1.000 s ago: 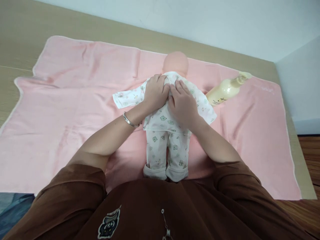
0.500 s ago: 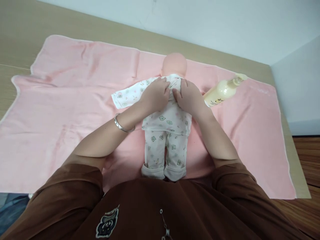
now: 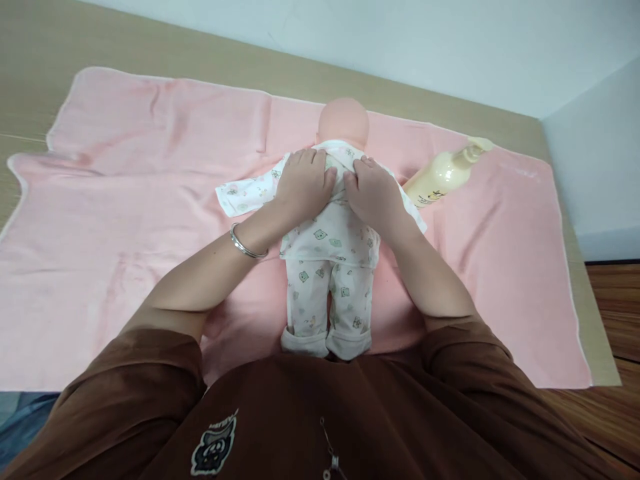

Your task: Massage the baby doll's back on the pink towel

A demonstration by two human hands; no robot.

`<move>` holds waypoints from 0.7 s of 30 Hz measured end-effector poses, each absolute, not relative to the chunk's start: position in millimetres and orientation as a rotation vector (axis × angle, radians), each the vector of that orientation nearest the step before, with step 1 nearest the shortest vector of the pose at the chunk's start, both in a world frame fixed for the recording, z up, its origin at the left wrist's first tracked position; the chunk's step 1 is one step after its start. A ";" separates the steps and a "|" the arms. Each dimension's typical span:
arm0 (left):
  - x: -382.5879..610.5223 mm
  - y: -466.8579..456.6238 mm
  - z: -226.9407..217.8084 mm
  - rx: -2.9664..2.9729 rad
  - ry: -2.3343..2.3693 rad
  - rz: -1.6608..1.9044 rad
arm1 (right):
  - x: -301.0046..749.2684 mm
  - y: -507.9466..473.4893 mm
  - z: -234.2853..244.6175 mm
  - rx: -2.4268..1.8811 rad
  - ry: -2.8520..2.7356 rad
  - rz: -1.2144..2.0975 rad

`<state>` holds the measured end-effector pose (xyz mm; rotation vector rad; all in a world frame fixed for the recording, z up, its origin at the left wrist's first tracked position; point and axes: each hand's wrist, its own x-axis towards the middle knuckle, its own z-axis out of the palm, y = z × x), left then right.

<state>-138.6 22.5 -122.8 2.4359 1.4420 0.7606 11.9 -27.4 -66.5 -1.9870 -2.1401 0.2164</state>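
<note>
A bald baby doll (image 3: pixel 344 121) lies stretched out with its head away from me; no face shows. It wears a white printed baby shirt (image 3: pixel 327 233) and matching trousers (image 3: pixel 347 293) with turned-up cuffs. My left hand (image 3: pixel 305 180) rests on the left side of the shirt's upper part, fingers laid flat and thumb apart. On the right side, my right hand (image 3: pixel 374 193) lies over the shirt in the same way, its thumb near the middle. One sleeve spreads out to the left; the end of the other shows beyond my right wrist.
Under the doll a pink blanket (image 3: pixel 150 267) covers much of the wooden table (image 3: pixel 210 60). A pale yellow pump bottle (image 3: pixel 443 175) lies tilted on the blanket, right of the doll. A white wall (image 3: pixel 400 47) stands behind the table.
Both hands have loosened from gathering the shirt near the collar and now lie flatter and wider apart on it. The right sleeve end has come into view.
</note>
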 end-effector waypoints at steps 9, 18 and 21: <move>-132.6 -4.2 -101.7 2.481 1.380 0.786 | 24.6 -12.2 -71.5 -2.050 -2.174 0.199; -136.3 24.7 -97.9 2.428 1.420 0.630 | 0.9 -41.4 -63.1 -1.965 -2.264 0.006; -134.3 30.0 -102.5 2.388 1.482 0.638 | -2.5 -43.7 -63.5 -1.966 -2.243 0.003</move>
